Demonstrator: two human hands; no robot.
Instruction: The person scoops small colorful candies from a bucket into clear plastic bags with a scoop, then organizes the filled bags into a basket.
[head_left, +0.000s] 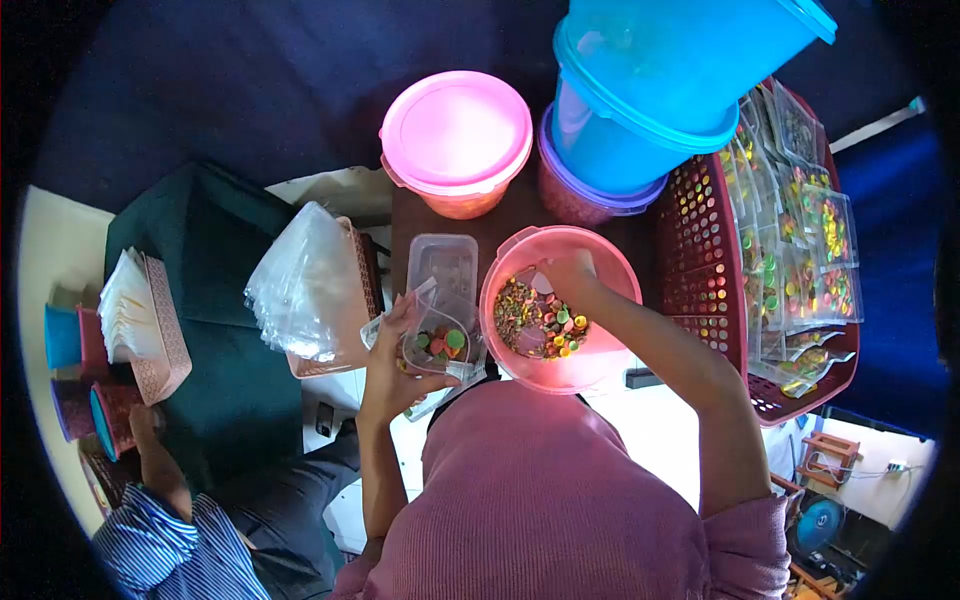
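Observation:
My left hand [388,355] is closed around a clear plastic pouch [425,325], its mouth spread open, with several colourful round candies [440,343] inside. My right hand [570,276] reaches into a pink bucket [610,345], its fingers bent down near the far inner wall. A small pale piece [542,283] shows by those fingertips; I cannot make out what it is. At the bottom of the bucket lie multicoloured candies [565,330] and small brownish bits [515,312]. Just beyond the pouch is a clear rectangular plastic container [443,262].
A pink-lidded tub [457,130] stands at the back, beside stacked blue tubs [640,120]. On the right, a dark red basket [705,270] holds filled packets [800,250]. Left are a basket of clear bags [310,285] and another person's striped sleeve [150,540].

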